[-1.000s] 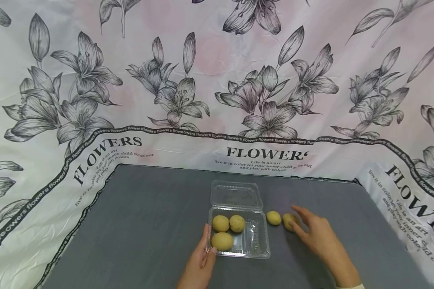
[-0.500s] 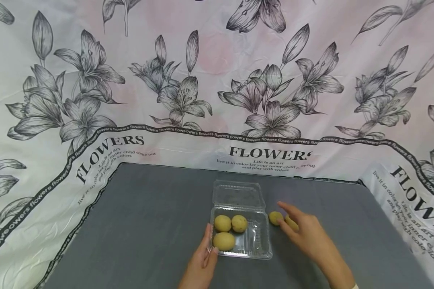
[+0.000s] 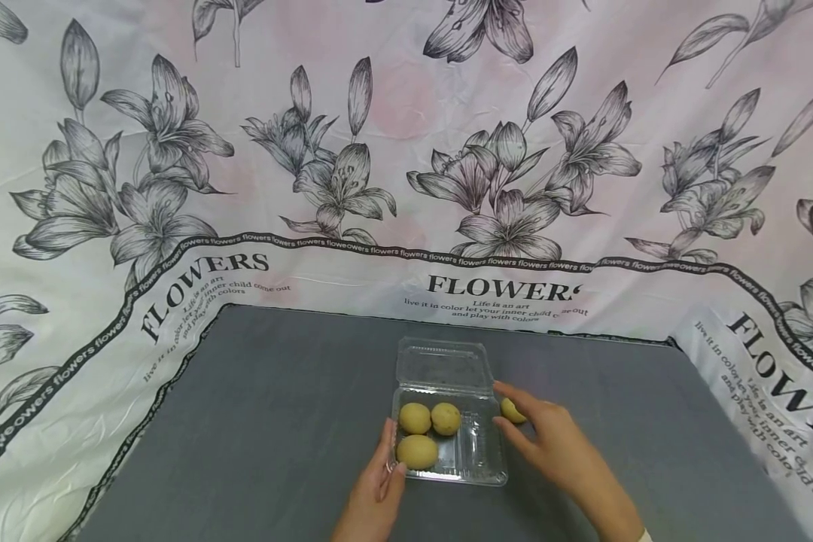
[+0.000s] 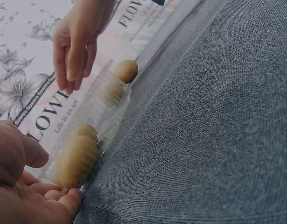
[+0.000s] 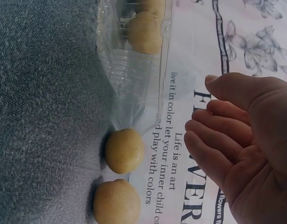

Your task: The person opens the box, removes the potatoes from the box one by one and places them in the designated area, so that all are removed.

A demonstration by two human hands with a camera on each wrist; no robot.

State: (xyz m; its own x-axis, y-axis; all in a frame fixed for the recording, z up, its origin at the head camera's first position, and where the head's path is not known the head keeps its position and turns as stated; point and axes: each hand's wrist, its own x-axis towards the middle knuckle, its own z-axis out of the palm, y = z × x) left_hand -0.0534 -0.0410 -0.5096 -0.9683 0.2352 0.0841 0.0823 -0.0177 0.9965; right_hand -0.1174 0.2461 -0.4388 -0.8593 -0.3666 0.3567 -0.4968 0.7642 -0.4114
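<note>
A clear plastic clamshell container (image 3: 484,476) stands with its lid (image 3: 443,365) folded back. Three yellow potatoes (image 3: 417,452) lie in its left part. My left hand (image 3: 374,493) holds its left front corner, thumb near the rim and fingers along the side; in the left wrist view the fingertips (image 4: 71,198) meet the wall low down. Two loose potatoes (image 5: 124,150) rest just right of the container, one hidden behind my right hand in the head view. My right hand (image 3: 549,436) hovers over them, fingers extended toward the container's right edge, and the right wrist view shows its palm holding nothing.
A dark grey cloth surface (image 3: 278,421) lies under everything. Behind it and at both sides hangs a white curtain (image 3: 393,203) with flower drawings and lettering.
My right hand has moved left across the loose potatoes to the container's right edge, covering one of them. My left hand stays at the container, and the potatoes inside have not moved.
</note>
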